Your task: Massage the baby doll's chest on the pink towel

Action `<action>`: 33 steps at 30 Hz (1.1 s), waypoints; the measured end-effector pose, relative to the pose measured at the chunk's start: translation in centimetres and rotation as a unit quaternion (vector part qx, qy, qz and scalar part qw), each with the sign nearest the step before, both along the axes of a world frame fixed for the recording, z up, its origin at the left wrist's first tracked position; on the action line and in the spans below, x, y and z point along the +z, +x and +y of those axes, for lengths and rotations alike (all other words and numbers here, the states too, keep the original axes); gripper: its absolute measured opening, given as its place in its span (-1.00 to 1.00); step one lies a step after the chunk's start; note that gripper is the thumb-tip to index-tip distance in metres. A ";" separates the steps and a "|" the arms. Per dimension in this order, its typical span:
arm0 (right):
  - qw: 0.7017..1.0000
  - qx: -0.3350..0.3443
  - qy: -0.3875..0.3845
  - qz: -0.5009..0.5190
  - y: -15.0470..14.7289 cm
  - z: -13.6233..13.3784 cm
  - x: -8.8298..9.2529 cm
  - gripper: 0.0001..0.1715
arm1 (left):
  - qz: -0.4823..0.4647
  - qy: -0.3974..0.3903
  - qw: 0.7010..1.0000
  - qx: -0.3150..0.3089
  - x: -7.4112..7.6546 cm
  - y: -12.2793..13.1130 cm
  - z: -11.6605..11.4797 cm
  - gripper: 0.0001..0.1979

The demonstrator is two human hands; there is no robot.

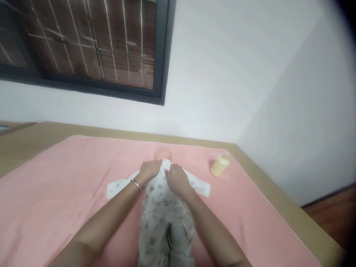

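The doll (pixel 161 205) is apparently being pressed or smoothed at the shoulders; light, even contact seems called for in the next move. The left hand (pixel 150 170) and right hand (pixel 178 178) are laid there, unclenched. The doll is stretched out on the cloth (pixel 80 174), directly beneath both.

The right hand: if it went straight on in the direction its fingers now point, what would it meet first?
Most likely the doll's head. The right hand already touches the white patterned top near the shoulder; depth is hard to judge, so it might pass above the head.
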State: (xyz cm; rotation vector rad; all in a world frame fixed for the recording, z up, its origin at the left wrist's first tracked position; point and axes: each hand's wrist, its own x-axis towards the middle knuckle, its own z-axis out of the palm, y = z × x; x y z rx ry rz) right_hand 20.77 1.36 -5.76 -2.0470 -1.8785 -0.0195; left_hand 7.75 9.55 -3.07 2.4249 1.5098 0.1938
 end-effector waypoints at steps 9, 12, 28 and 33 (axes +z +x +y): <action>0.976 -0.032 -0.189 0.103 2.8 5.0 2.1 -0.22 | -0.002 0.199 0.979 -0.032 -3.7 -0.4 -5.6 -0.29; 0.977 -0.055 -0.187 0.088 1.9 5.1 2.1 -0.23 | -0.003 0.115 0.993 0.013 -2.3 0.1 -3.6 -0.31; 0.984 -0.093 -0.120 0.096 1.4 5.1 -0.7 -0.26 | -0.030 0.006 0.996 0.088 -3.6 0.9 2.0 -0.19; 0.983 -0.099 -0.124 0.098 1.3 5.2 -0.8 -0.29 | -0.044 0.015 0.996 0.082 -4.1 0.8 2.1 -0.25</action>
